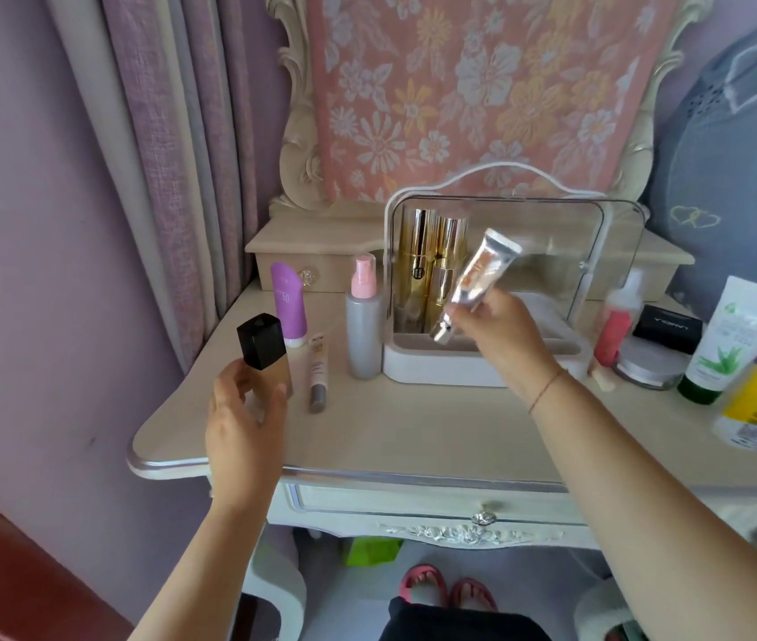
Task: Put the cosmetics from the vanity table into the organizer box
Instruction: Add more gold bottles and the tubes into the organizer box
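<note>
The white organizer box point(441, 370) with a clear raised lid stands at the middle of the vanity table point(413, 437), and gold bottles point(432, 261) stand inside it at the left. My right hand point(501, 335) holds a silver tube point(474, 282) tilted in front of the box's opening, cap down. My left hand point(242, 418) grips a beige foundation bottle with a black square cap point(262, 340) above the table's left side. A purple tube point(288, 303), a slim concealer stick point(317, 377) and a frosted spray bottle with a pink pump point(364, 330) rest left of the box.
Right of the box are a red-pink bottle point(617, 330), a black compact point(667, 327), a round jar point(647, 367), a green aloe tube point(728, 340) and a yellow-and-white bottle point(756, 400). A curtain hangs at the left. A floral cloth covers the mirror behind.
</note>
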